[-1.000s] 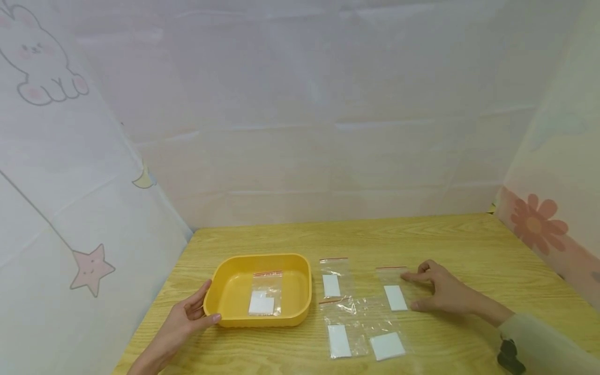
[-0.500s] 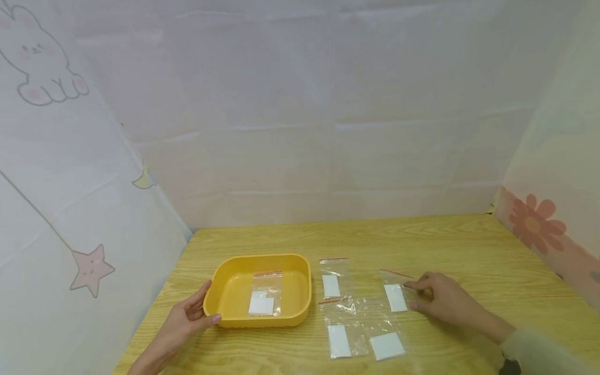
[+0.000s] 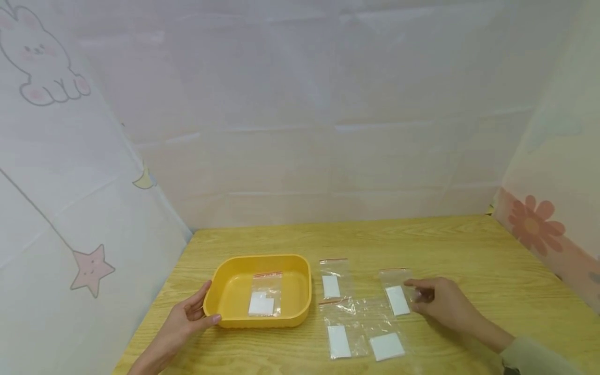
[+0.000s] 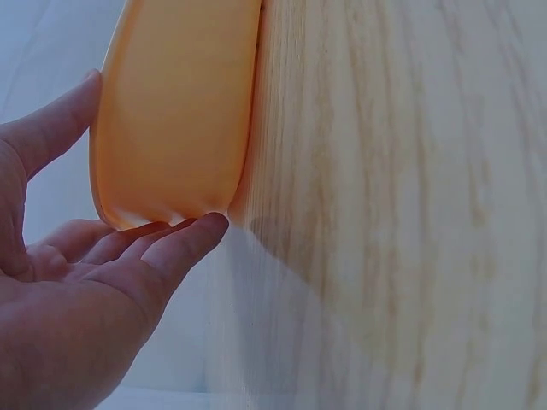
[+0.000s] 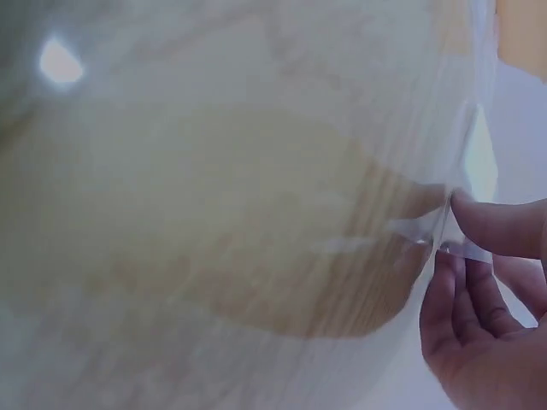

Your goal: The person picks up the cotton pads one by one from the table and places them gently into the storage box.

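My left hand [image 3: 180, 324] grips the left end of a yellow plastic tray [image 3: 260, 323], thumb at the front corner of the rim. In the left wrist view its fingers [image 4: 184, 252] lie against the tray's outer wall [image 4: 175, 111]. Inside the tray is a clear zip bag [image 3: 261, 304] with white contents. At the right, my right hand [image 3: 447, 307] pinches the right edge of another zip bag [image 3: 397, 300], which holds a white rectangle. The right wrist view shows thumb and fingers [image 5: 440, 295] meeting at the clear plastic [image 5: 466, 249].
Between tray and right hand lie more zip bags with white rectangles: one at the back [image 3: 330, 286], one at the front left [image 3: 339, 341], one at the front right [image 3: 387, 346]. They rest on a wooden table [image 3: 356, 239] with sheeted walls [image 3: 328, 156] around it.
My right hand has drawn slightly nearer along the bag's right side and now pinches its edge. That bag has shifted a little. The left hand and tray stay still.
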Available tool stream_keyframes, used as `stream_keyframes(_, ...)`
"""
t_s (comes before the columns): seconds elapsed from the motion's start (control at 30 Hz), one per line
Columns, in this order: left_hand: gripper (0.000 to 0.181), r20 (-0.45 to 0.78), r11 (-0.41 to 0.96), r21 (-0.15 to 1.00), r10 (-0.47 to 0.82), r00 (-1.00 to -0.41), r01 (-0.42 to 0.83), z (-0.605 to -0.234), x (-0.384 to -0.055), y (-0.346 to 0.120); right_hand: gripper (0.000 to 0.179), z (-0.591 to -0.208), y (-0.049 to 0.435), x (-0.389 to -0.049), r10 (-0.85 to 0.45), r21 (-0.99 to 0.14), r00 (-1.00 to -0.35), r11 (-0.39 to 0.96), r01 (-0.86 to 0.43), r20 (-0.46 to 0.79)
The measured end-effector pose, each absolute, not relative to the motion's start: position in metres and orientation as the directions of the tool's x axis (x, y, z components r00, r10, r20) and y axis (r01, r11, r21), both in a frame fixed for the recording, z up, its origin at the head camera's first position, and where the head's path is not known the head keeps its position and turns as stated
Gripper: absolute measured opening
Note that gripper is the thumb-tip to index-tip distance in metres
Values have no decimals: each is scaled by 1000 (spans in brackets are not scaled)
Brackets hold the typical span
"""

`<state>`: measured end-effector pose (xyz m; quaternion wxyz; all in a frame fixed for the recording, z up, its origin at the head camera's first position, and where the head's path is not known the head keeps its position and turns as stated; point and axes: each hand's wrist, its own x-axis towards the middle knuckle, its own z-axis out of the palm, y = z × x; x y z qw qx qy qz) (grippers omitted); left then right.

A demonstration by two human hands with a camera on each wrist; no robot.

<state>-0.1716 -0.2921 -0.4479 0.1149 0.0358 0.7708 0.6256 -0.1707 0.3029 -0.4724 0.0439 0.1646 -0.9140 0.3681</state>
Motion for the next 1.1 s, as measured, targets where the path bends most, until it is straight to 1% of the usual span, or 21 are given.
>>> stream_keyframes(0.1, 93, -139, 210, 973, 197, -971, -97, -448, -171, -292, 55, -473, 303, -173, -267, -681, -945, 657, -323, 190)
stream_keyframes(0.23, 92, -135, 217, 972, 196, -971, -91, -447, -170, -292, 63, -473, 305, -177, -295, -768, -942, 563, -305, 158)
stream_keyframes(0.37, 92, -129, 217, 972, 201, -971, -85, -447, -171, -292, 64, -472, 311, -181, -365, -869, -927, 428, -247, 83)
stream_keyframes(0.47, 94, -137, 213, 973, 195, -971, -95, -448, -172, -292, 61, -471, 315, -184, -411, -912, -912, 370, -175, 9)
stream_keyframes(0.6, 94, -135, 214, 972, 194, -972, -93, -449, -172, -293, 65, -468, 317, -187, -422, -928, -906, 352, -122, -41)
stream_keyframes(0.8, 94, -130, 207, 974, 198, -972, -88, -449, -172, -293, 76, -462, 316, -189, -444, -936, -896, 320, -145, -13)
stream_keyframes(0.97, 93, -125, 215, 973, 198, -972, -81, -449, -173, -293, 76, -454, 316, -189, -454, -951, -891, 280, -131, -11)
stream_keyframes(1.1, 94, -122, 217, 973, 196, -973, -78, -450, -173, -293, 72, -447, 313, -191, -459, -959, -888, 248, -138, 9)
